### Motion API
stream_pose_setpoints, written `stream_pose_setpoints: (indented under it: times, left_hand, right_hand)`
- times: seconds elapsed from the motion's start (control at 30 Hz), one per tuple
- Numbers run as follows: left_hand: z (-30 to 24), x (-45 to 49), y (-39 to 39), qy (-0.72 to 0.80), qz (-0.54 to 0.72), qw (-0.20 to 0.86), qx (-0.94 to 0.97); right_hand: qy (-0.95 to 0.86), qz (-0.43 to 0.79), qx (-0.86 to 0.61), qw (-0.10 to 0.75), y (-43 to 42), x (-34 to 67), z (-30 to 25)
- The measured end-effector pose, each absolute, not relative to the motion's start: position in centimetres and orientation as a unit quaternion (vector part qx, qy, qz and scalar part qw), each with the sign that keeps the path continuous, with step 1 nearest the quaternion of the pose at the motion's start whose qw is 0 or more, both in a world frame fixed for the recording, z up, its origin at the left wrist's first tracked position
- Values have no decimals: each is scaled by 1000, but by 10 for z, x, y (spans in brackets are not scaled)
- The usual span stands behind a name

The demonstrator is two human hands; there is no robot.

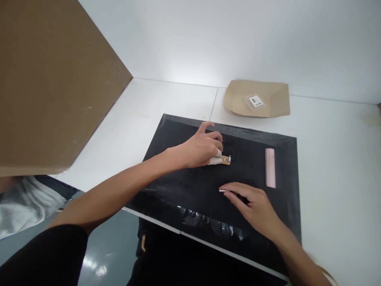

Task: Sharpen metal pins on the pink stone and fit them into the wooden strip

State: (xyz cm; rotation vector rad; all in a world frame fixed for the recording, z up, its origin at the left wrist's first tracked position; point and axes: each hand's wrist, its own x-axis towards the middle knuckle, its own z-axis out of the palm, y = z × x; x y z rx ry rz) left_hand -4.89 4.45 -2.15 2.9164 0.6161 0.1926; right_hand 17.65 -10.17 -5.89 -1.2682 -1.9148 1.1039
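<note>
left hand (199, 150), outer fingers loosely spread, pinches a small gold-and-silver clipper (226, 159) over the black rectangular mat (178, 186); right hand (256, 207) pinches a thin whitish flat piece (223, 191), left of a pale-pink oblong bar (270, 169).

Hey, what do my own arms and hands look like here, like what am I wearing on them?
Your left arm has a black sleeve ending near the elbow. Your left hand has white coverings on two fingertips. Your right hand shows no glove, and no sleeve is in view on that forearm.
</note>
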Motion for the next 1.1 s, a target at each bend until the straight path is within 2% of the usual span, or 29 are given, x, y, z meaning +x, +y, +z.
stream_pose_setpoints:
  times: [1.1]
  left_hand:
    - [-16, -45, 42, 228, 37, 84, 969]
  right_hand:
    - [-707, 426, -487, 286, -103, 177, -56]
